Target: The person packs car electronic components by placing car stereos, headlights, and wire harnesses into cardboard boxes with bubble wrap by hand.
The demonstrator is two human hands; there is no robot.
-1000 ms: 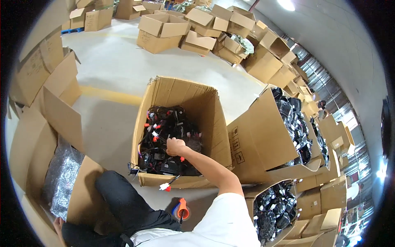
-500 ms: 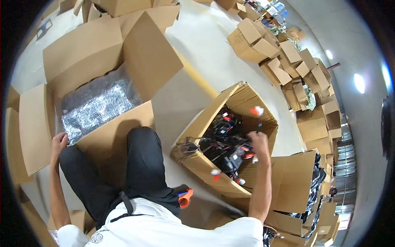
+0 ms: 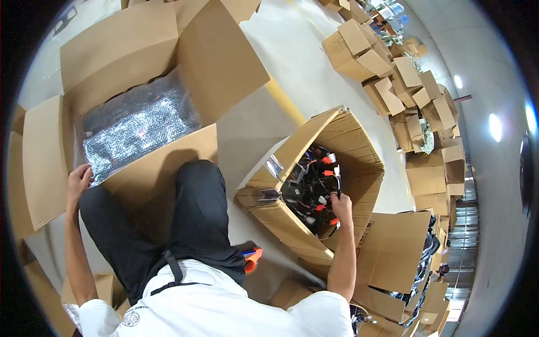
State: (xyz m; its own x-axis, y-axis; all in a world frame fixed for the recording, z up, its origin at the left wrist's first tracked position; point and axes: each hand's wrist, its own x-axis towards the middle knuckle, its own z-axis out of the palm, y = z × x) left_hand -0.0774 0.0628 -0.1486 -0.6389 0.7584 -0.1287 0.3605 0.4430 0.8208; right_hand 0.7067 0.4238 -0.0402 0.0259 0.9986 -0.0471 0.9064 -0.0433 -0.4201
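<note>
My right hand is closed on a black wire harness with red and white plugs, inside the mouth of a worn cardboard carton. Beneath it in that carton lies a tangle of dark wire harnesses with red and white connectors. On the left, my left hand rests with curled fingers at the near left corner of a big open carton; what its fingers grip is hidden. Clear bubble wrap covers the contents of this big carton, next to that hand.
An orange tape dispenser sits on the floor beside my right knee. Another open carton with black-wrapped goods stands at the right. Stacked cartons line the far right, past a yellow floor line.
My right hand has moved slightly left and down, with the harness now hanging above and below it. The view has shifted a little. My left hand stays at the carton corner.
</note>
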